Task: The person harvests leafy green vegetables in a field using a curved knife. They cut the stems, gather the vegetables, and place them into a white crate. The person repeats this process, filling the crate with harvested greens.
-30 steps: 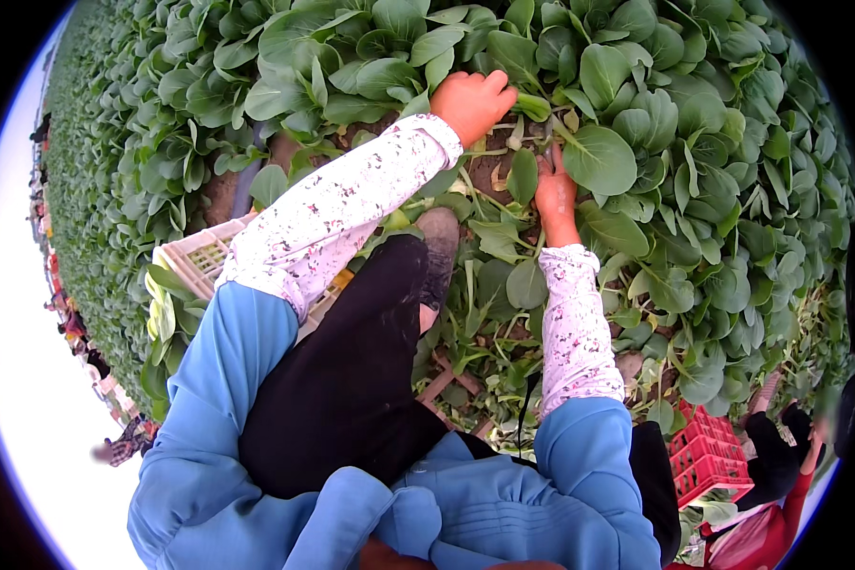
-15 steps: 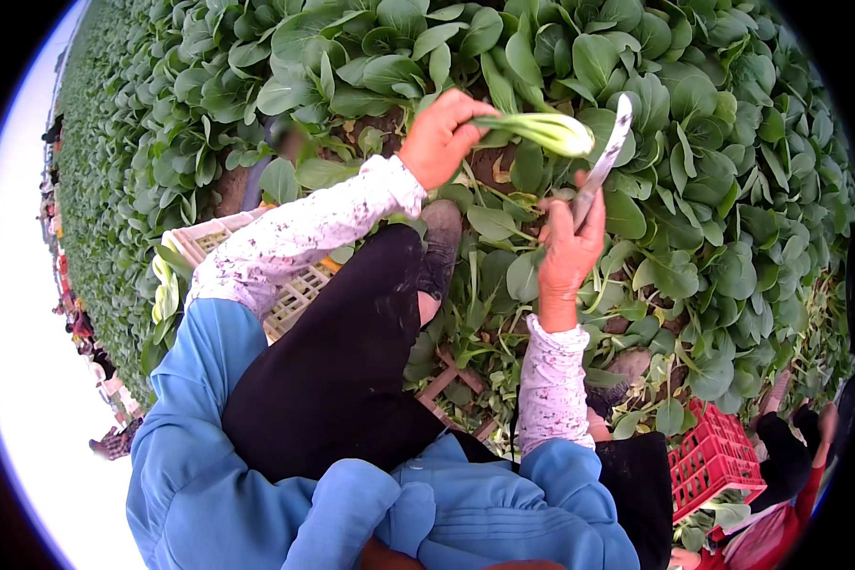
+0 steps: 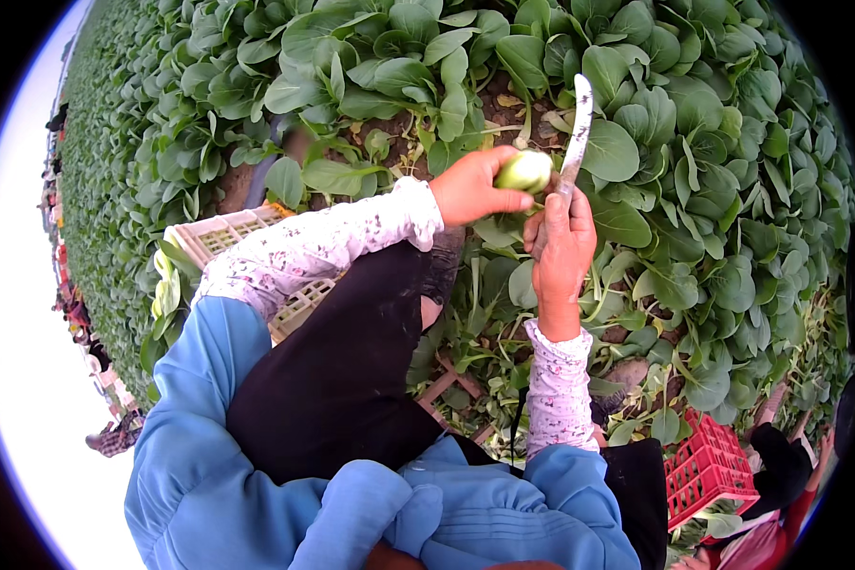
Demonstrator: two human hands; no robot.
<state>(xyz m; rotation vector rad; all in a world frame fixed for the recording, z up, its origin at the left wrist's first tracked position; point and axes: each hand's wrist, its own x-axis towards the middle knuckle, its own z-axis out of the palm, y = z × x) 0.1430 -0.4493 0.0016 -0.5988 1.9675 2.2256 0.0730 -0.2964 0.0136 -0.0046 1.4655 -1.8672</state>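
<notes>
My left hand (image 3: 468, 193) grips a small leafy green vegetable (image 3: 526, 169), its pale rounded base turned up toward me and to the right. My right hand (image 3: 562, 245) is just to the right and a little lower, closed on the handle of a knife. Its long curved blade (image 3: 578, 122), speckled with dark bits, points up past the vegetable, close to it. Both hands are over a patch of soil and leaves at the edge of dense green plants (image 3: 665, 152), in front of my bent knee (image 3: 370, 294).
A pale plastic crate (image 3: 214, 230) sits to my left, partly behind my arm. A red crate (image 3: 708, 470) stands at the lower right, beside a co-worker in red and dark clothes (image 3: 779, 475). Low green rows extend far left, where small distant people show along the edge.
My left hand pulled a vegetable out of the plants, came down, then moved right and turned it base-up. My right hand lifted the knife out of the leaves and now holds it more upright.
</notes>
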